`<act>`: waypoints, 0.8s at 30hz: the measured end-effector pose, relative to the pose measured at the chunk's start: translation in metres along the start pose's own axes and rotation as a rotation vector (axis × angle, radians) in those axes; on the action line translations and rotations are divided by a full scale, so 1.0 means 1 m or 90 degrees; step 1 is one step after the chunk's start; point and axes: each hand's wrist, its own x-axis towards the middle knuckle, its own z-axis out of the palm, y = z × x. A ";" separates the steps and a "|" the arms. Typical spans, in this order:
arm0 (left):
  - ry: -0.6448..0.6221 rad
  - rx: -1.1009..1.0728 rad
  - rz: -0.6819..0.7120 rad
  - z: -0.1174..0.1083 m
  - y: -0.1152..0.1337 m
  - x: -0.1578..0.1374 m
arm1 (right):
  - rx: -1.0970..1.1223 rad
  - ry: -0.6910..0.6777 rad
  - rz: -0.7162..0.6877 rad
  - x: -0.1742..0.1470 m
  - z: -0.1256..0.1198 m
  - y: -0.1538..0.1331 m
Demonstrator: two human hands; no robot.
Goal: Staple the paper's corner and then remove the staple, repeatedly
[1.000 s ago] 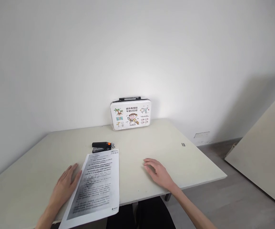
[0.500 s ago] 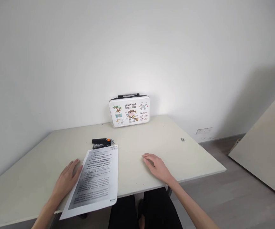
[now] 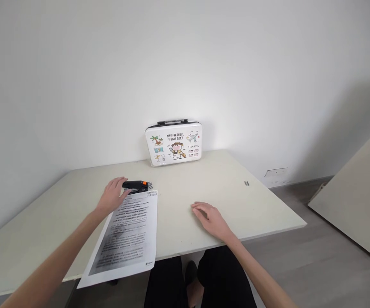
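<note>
My left hand [image 3: 111,196] is at the left end of a black stapler [image 3: 135,186] with an orange part. Thumb and fingers are spread around that end, not visibly closed on it. Small grey staple strips [image 3: 150,185] lie at the stapler's right end. Below it, a printed sheet of paper [image 3: 125,239] lies on the table, its lower edge hanging over the front edge; my left wrist is above its upper left side. My right hand [image 3: 211,220] rests on the tabletop right of the sheet, fingers loosely bent, thumb apart, holding nothing.
A white case [image 3: 174,145] with cartoon pictures and a black handle stands upright against the wall. Another pair of staple strips [image 3: 247,183] lies near the right edge of the white table [image 3: 204,179]. A pale panel [image 3: 358,205] stands on the floor at the right.
My left hand has moved forward from the sheet's left edge to the left end of the stapler. My right hand stays in place. The view has tilted slightly.
</note>
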 end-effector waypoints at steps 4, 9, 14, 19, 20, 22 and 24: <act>-0.146 0.054 0.030 0.004 0.011 0.039 | 0.005 0.001 0.012 0.000 -0.001 -0.001; -0.203 0.054 0.019 0.012 0.016 0.054 | 0.006 -0.005 0.010 0.001 -0.001 0.001; -0.187 0.045 0.010 0.000 0.016 0.048 | 0.005 -0.007 0.012 0.001 -0.002 0.002; -0.110 -0.062 0.030 -0.023 0.059 0.037 | 0.015 0.003 0.022 -0.001 -0.002 0.004; -0.113 -0.091 0.049 -0.026 0.074 0.035 | 0.019 0.010 0.026 -0.001 -0.003 0.003; -0.122 -0.136 0.096 -0.030 0.110 0.031 | 0.036 0.028 0.034 -0.001 -0.004 0.001; -0.157 -0.166 0.168 -0.029 0.147 0.025 | 0.064 0.063 0.050 -0.001 -0.006 0.000</act>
